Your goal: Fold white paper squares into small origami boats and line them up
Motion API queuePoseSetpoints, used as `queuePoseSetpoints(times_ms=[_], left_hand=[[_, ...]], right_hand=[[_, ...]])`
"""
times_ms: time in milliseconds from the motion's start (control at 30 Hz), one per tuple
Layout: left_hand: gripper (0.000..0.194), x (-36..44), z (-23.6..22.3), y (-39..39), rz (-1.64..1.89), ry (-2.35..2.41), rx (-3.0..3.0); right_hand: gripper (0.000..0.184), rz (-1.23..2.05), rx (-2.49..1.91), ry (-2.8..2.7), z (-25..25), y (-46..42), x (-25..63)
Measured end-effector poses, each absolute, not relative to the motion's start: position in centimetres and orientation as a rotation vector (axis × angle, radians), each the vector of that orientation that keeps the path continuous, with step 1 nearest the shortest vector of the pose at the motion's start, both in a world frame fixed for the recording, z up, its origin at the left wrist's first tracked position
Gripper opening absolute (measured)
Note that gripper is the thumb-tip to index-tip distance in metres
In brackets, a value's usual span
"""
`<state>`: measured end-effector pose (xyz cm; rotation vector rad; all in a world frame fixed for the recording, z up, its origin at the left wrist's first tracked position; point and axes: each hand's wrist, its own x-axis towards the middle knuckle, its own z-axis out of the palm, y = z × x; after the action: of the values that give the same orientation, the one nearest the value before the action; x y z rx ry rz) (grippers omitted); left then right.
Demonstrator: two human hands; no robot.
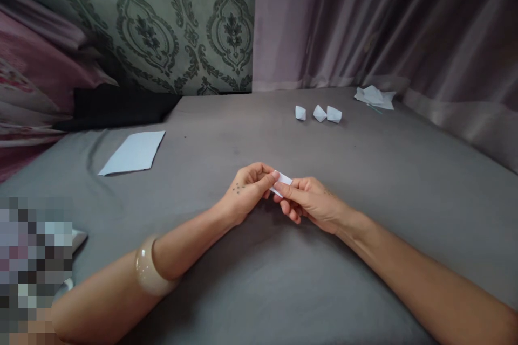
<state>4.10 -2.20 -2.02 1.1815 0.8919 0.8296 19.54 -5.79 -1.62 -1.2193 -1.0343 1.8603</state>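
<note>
Paper strip (283,183): where is it?

Held between both hands. Left hand (247,190) and right hand (311,202) pinch it, thumbs and fingertips pressed together. Its long axis slants up toward the right, and neither hand looks nearer.

What else?

Three small folded papers (319,113) ahead on the grey bedcover (243,291), one flat paper (133,152) left, one crumpled heap (374,96) far right.

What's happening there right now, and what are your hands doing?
Left hand and right hand pinching small folded white paper. Farther off: three folded paper pieces, a paper sheet. Nothing between hands and paper.
</note>
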Motion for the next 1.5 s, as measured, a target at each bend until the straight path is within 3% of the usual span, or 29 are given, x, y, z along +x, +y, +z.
queuePoseSetpoints(times_ms=[667,900,1000,1133,1200,1400,1500], left_hand=[[0.031,3.6,-2.0,-1.7,0.753,0.817,1.203],[0.024,3.5,-2.4,-1.5,0.740,0.804,1.071],[0.020,3.6,-2.4,-1.2,0.752,0.819,0.878],[0.014,3.5,-2.0,-1.0,0.719,0.815,0.732],[0.012,3.6,-1.8,-1.1,0.702,0.806,0.710],[0.009,3.7,-1.8,-1.5,0.573,0.857,0.801],[0.024,3.4,-1.7,-1.8,0.641,0.965,1.122]], right_hand=[[0.022,1.945,-1.168,-0.934,-1.5,-5.7,19.5],[0.029,1.927,-1.233,-1.092,-1.0,-6.0,19.8],[0.036,1.614,-1.412,-1.366,-0.8,-6.0,20.4],[0.024,0.643,-1.402,-1.710,-1.1,-5.8,20.9],[0.022,0.379,-1.231,-1.885,-1.5,-5.8,20.8],[0.015,0.314,-1.086,-1.945,-1.9,-6.1,19.9],[0.016,0.487,-1.217,-1.819,-1.4,-6.1,19.9]])
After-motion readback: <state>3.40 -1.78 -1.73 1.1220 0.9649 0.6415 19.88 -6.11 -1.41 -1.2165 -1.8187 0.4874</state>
